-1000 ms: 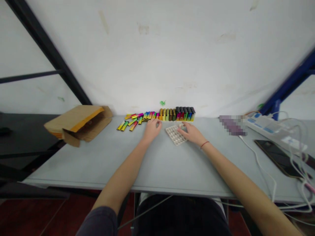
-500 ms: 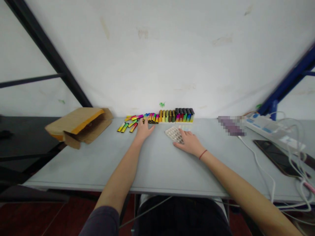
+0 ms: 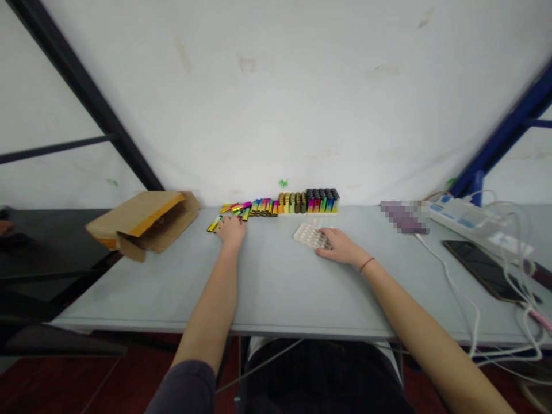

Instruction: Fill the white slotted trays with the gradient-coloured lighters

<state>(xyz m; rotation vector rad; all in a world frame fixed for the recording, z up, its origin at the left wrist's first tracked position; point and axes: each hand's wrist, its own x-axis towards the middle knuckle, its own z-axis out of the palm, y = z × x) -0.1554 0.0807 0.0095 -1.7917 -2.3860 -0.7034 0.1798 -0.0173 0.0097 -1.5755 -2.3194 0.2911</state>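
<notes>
My left hand [image 3: 232, 230] is over the loose lighters at the left of the row, its fingers curled down on some of them and partly hiding them. A yellow lighter [image 3: 212, 226] shows just past its fingertips. With my right hand [image 3: 342, 247] I grip the right end of a pale plastic tray [image 3: 308, 235] with many small cells, which lies tilted on the table. Behind it, lighters with black tops [image 3: 322, 201] stand upright in a block. Yellow and dark lighters [image 3: 292, 203] stand beside them, and shiny multicoloured lighters [image 3: 264, 207] lie close together further left.
An open cardboard box [image 3: 142, 221] lies on its side at the left of the grey table [image 3: 276, 287]. To the right are a purple, partly blurred object [image 3: 403, 217] on a white cable, a dark phone [image 3: 487, 267], and a white power strip [image 3: 474, 224] with tangled cables.
My left hand has moved left from the lying row onto the loose lighters, and its fingers have curled. My right hand and the tray have shifted slightly right.
</notes>
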